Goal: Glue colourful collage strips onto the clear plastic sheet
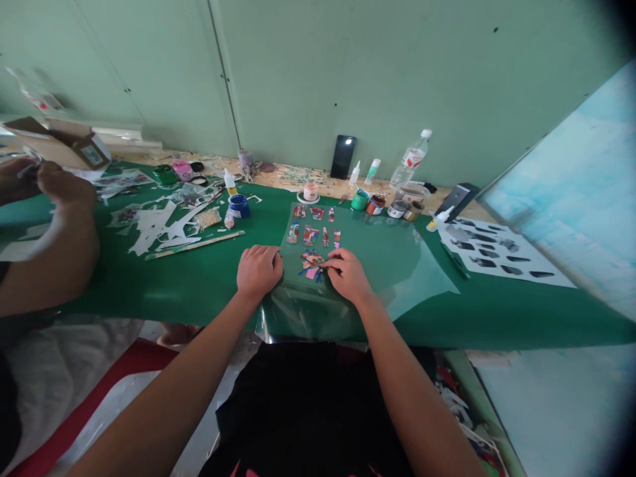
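My left hand (259, 271) rests with fingers curled at the left edge of a clear plastic sheet (397, 265); whatever it may hold is hidden. To the right, my right hand (348, 273) reaches thumb and fingertips, closed together, to the edge of a small pile of colourful cut pieces (312, 263). Whether a piece is between those fingertips is too small to tell. Beyond the pile, several patterned pieces (311, 234) lie in rows on the sheet. An open jar of pale pink stuff (311, 192) stands just behind them on a white lid.
Paint jars (376, 204), glue bottles (354, 173), a leaning phone (342, 157) and a water bottle (411, 159) line the back. Paper scraps (154, 225), a stick (196, 245) and a blue jar (239, 206) lie left. A printed sheet (501, 252) lies right. Another person's hand (64, 185) works far left.
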Motion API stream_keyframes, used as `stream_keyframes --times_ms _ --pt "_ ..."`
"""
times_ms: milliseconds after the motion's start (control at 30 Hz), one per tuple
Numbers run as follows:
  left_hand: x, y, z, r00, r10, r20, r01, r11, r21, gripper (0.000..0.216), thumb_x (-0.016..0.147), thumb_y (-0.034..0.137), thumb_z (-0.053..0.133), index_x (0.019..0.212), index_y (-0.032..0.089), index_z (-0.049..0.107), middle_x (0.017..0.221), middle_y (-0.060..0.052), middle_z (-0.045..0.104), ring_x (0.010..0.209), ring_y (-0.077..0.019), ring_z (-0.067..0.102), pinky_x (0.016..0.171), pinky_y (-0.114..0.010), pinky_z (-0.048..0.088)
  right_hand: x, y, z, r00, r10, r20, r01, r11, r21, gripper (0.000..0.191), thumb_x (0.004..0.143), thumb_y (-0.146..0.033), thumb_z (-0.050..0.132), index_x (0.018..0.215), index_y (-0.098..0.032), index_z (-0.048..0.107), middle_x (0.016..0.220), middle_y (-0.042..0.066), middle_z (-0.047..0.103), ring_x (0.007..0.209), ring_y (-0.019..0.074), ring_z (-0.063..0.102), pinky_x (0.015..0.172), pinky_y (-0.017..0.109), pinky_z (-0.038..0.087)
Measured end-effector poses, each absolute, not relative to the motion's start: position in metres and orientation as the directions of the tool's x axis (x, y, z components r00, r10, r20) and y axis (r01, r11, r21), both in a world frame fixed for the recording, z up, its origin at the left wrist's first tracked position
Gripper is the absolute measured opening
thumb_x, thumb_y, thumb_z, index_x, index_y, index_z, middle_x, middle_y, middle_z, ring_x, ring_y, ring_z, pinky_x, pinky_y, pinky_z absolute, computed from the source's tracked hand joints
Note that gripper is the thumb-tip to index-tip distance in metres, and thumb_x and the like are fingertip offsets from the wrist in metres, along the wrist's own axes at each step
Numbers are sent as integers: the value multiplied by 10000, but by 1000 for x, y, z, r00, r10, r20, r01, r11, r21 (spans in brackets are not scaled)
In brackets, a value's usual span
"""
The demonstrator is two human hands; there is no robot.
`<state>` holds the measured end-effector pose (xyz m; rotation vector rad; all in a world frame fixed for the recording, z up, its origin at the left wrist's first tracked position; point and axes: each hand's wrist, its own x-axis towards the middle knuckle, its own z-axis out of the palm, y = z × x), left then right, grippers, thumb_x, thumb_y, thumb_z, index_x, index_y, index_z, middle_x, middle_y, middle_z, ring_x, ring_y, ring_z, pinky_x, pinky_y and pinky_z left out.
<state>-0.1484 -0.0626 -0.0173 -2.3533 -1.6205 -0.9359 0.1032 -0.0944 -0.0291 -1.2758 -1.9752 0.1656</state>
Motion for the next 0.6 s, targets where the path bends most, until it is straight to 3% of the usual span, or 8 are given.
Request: stream_keyframes --times_ms 600 --pt "-147 -63 -14 231 808 542 890 -400 217 289 902 211 472 974 181 750 923 -105 769 924 -272 681 830 -404 472 98 -98 -22 -314 835 452 744 512 -429 298 926 -158 549 1008 -285 806 1118 90 631 1082 257 578 968 460 491"
